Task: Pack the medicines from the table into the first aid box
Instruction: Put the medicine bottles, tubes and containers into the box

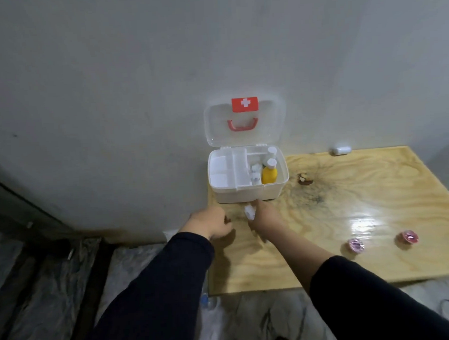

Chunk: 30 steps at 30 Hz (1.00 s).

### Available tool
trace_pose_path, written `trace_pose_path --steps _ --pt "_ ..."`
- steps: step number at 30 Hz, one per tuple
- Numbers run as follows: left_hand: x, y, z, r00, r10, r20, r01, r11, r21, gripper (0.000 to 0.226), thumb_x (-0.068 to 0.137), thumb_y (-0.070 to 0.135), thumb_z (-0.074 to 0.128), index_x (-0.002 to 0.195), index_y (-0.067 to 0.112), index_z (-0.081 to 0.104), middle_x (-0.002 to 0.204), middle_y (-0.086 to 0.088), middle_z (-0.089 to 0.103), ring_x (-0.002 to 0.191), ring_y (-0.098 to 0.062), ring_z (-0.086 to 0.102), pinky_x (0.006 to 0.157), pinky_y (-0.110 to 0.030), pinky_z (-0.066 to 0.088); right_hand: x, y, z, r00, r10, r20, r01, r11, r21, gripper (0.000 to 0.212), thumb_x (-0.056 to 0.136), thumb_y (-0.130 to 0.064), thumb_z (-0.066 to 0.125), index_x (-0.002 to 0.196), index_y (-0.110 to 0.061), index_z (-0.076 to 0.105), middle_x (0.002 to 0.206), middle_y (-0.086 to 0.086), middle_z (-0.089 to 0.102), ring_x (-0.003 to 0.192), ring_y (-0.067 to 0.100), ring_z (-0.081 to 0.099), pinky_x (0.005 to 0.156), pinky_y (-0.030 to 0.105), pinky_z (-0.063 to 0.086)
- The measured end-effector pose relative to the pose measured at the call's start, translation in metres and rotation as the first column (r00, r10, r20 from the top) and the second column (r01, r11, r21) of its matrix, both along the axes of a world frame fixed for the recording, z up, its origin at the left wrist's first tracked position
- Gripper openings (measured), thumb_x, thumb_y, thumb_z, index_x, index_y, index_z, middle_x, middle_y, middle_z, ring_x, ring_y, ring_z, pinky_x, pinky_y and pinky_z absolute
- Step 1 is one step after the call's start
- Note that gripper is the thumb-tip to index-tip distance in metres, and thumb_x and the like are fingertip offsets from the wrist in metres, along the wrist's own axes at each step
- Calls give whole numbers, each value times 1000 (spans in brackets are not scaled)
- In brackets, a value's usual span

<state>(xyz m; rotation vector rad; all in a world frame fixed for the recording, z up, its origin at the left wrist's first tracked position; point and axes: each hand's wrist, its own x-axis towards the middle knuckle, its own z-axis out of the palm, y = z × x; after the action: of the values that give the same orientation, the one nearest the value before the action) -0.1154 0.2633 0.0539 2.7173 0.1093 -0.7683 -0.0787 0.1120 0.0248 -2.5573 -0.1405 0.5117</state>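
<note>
Bare home room: plywood table (350, 215), plain wall (110, 97), marble floor (252, 319).

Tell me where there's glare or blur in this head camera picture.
Head view: glare sits on the glossy table right of the right hand; the small white item it holds is smeared by motion; the first aid box is fairly sharp; the room is dim, and wide-angle bending shows at the edges.

Dim, soft-focus view; glare on the table (364, 225), edges warped.
</note>
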Motion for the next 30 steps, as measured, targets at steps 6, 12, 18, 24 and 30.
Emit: trace_pose_path --steps 6,12,18,24,30 --pt "55 -66 46 987 -87 135 100 991 -90 33 89 39 52 67 15 58 82 -9 65 73 -24 58 67 -32 47 38 -83 24 995 -99 26 101 987 -125 39 96 -37 43 117 -8 58 104 17 69 95 32 66 78 32 50" --pt "115 -133 68 961 -122 249 151 983 -103 28 88 36 50 87 16 71 91 -2 72 86 -23 67 78 -36 57 88 -167 38 972 -194 135 212 967 -142 32 96 -32 46 117 -11 59 110 14 67 95 35 66 74 32 52" --pt "168 -194 55 971 -98 216 125 985 -117 27 87 36 53 99 21 73 103 2 71 95 -22 66 83 -37 57 153 -241 31 979 -110 172 140 976 -168 29 95 -31 50 120 -18 58 116 6 65 102 28 63 64 26 42" --pt "207 -231 20 984 -10 176 33 991 -132 29 91 40 49 103 22 70 103 2 70 92 -23 66 83 -39 57 210 -273 8 984 90 157 -41 955 -294 48 87 -3 46 129 -26 53 124 2 60 112 24 56 78 33 50" --pt "218 -245 -10 992 30 119 -15 993 -120 30 90 45 49 95 22 69 97 2 69 90 -23 64 77 -37 54 236 -283 -17 934 326 144 -254 892 -372 50 86 -1 47 130 -25 51 126 4 51 117 26 47 80 35 45"
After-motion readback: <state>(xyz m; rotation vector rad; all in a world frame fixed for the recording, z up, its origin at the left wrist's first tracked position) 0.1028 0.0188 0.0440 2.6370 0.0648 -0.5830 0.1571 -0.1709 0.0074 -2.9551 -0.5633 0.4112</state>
